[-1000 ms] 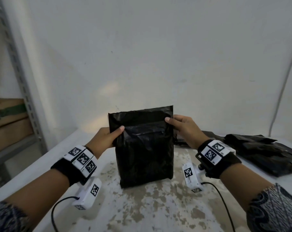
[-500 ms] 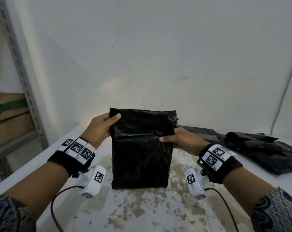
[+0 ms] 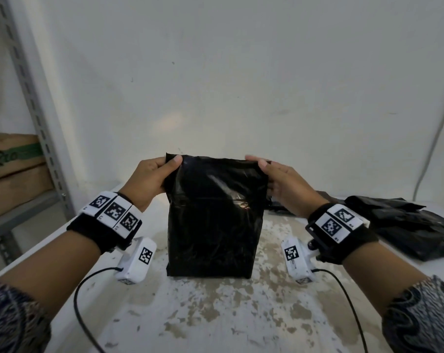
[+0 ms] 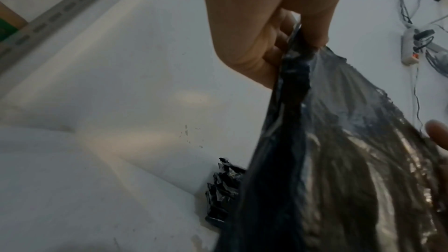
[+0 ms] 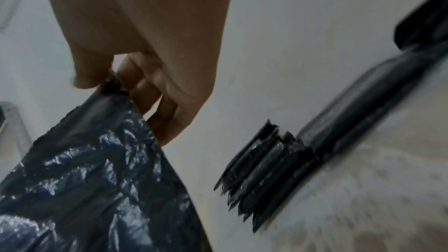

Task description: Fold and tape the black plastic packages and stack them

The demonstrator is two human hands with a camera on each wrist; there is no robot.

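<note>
On the table [image 3: 215, 314], a worn white top with patchy bare spots, the package [image 3: 213, 220] stands upright near the middle, its bottom edge resting on the surface and its top edge raised toward the wall [image 3: 241, 72].

The left hand [image 3: 152, 179] holds the package's upper left corner — thumb on the near face, fingers curled behind. The left wrist view confirms the grip: the black film is pinched and bunched between thumb and fingers [image 4: 274, 45]. The right hand [image 3: 287, 184] holds the upper right corner in the same manner; in the right wrist view the film is pinched between the thumb and the curled fingers [image 5: 145, 83]. Both hands are closed on the plastic, one per corner, with the top edge stretched between them.

The film is glossy and creased, and shows highlights on its near face.

To the right, well apart from the held package, a pile of black packages [image 3: 406, 225] lies flat on the table — the right wrist view shows their edges layered one on another [image 5: 266, 170]. At the far left a slotted metal rack [image 3: 32, 110] stands against the wall, with a cardboard box [image 3: 12, 174] on its shelf. Each wrist carries a black band with printed markers and a white cabled camera unit below it.
</note>
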